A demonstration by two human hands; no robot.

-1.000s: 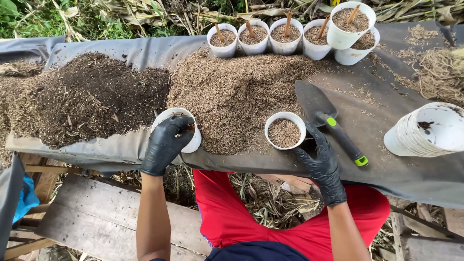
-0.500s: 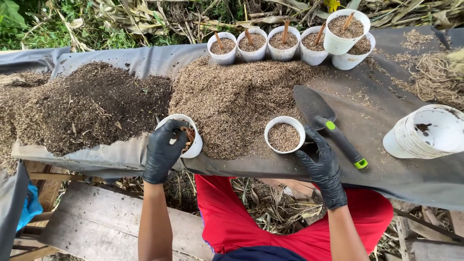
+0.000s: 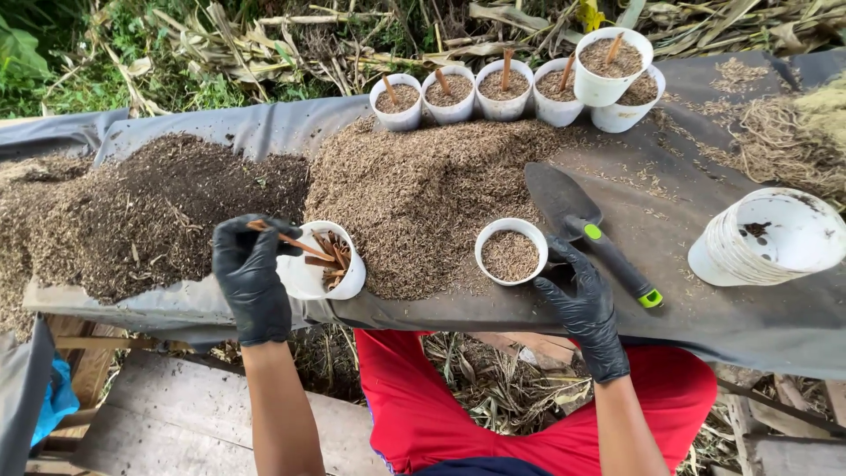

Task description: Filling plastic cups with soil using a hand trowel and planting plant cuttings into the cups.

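Drawing one brown stick point(image 3: 280, 238) out of the cup of sticks point(image 3: 324, 261) appears to be the step in hand. The left hand point(image 3: 251, 278), in a black glove, is closed on that stick, pinching it at the fingertips so that it lies slanted across the cup's rim, its far end pointing into the cup. The cup of sticks sits at the near edge of the grey sheet point(image 3: 493, 313), just beside the left hand. The right hand point(image 3: 582, 304), also gloved, rests with fingers curled against the side of the filled cup point(image 3: 511, 251); whether it truly clamps the cup cannot be told. This cup holds fine brown mix and no stick. By judgement, the next move calls for carrying the stick across to the filled cup and pressing it upright into the centre of the mix.

Beyond the right hand lies a trowel point(image 3: 582, 220) with a green-marked handle. Behind both cups rises the husk pile point(image 3: 423, 185), with the dark soil pile point(image 3: 150, 207) to its left. Farthest stands a row of finished cups point(image 3: 502, 92), each with a stick upright.
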